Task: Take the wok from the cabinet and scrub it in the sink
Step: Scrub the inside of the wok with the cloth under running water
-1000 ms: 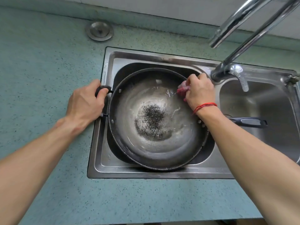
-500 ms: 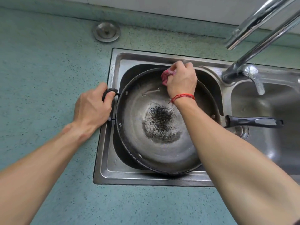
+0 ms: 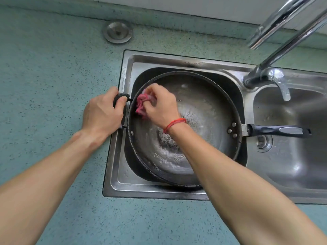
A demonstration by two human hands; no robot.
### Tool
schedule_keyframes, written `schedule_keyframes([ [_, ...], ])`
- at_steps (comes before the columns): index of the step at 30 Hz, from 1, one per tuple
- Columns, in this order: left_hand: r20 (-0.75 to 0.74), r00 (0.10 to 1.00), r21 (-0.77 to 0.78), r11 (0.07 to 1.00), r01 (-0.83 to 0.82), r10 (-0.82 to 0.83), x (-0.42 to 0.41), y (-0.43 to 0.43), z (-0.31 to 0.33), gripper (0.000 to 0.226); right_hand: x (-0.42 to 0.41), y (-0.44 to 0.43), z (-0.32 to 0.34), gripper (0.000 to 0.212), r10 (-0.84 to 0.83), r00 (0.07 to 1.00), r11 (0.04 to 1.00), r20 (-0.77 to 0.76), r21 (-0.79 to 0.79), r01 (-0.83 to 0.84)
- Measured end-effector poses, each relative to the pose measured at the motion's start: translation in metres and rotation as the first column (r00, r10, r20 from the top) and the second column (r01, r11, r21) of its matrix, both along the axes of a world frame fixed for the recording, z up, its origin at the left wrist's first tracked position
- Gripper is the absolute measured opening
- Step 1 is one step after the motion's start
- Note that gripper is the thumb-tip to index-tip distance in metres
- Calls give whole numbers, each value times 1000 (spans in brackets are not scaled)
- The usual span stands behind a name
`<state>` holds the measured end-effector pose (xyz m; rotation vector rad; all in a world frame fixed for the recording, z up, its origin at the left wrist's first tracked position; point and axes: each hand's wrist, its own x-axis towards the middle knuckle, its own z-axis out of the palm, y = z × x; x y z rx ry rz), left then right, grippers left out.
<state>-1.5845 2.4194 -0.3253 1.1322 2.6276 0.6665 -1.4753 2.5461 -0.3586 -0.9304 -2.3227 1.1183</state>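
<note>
Head view looks down on the wok (image 3: pixel 203 121), which sits wet in one basin of the steel sink (image 3: pixel 127 174), a dark speckled patch at its bottom; the left hand (image 3: pixel 101 114) is curled tight round the small loop handle (image 3: pixel 122 96) on the wok's rim; the right hand (image 3: pixel 161 105), inside the wok just beside that handle, has its fingers bunched, pinching a crumpled pink cloth (image 3: pixel 141 105) against the wok's inner wall; the long black handle (image 3: pixel 277 130) juts from the wok's opposite side; the tap (image 3: pixel 276 76) stands behind the wok there.
</note>
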Motion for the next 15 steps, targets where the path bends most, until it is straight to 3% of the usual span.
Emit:
schedule_keyframes([
  [5,-2,1000,6,1000,-16,16,1,1,2,28,33,-25,-4,14,264,955,964,136,-17,-264],
  [10,7,1000,6,1000,-18,18,2,1,2,29,59,-30,7,24,507,815,858,279,-69,-510],
  [12,9,1000,8,1000,-17,17,3,0,1,29,70,-34,9,26,562,779,823,279,-91,-561],
  [15,2,1000,13,1000,-23,23,3,0,1,29,76,-38,7,21,551,809,834,204,-96,-543],
])
